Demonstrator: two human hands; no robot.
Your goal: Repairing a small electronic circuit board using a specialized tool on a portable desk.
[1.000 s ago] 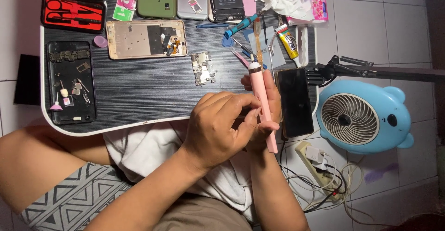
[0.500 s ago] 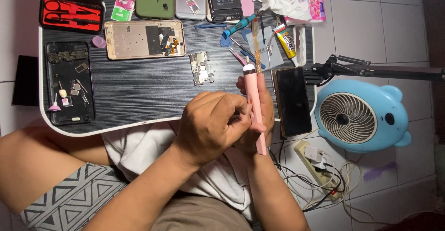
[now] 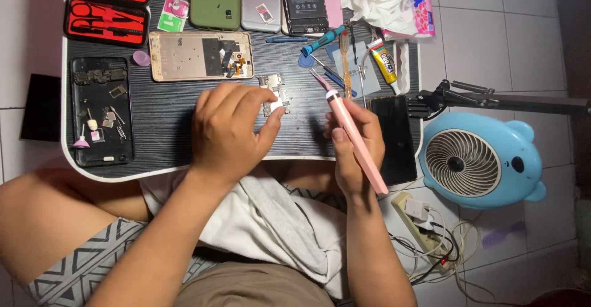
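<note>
On the dark wood-grain bench [image 3: 184, 141], the left hand [image 3: 231, 128] pinches a small silver circuit board [image 3: 275, 91] at its fingertips. Just right of that board, the right hand [image 3: 354, 141] is clamped around a slim pink pen-shaped tool [image 3: 357, 144]. Further right lies a yellow glue tube with a black label [image 3: 385, 64]; up and left, a small green-and-white packet [image 3: 171, 16].

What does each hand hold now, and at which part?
The right hand grips the pink pen-shaped tool around its middle. The left hand pinches the small circuit board at its lower edge.
</note>
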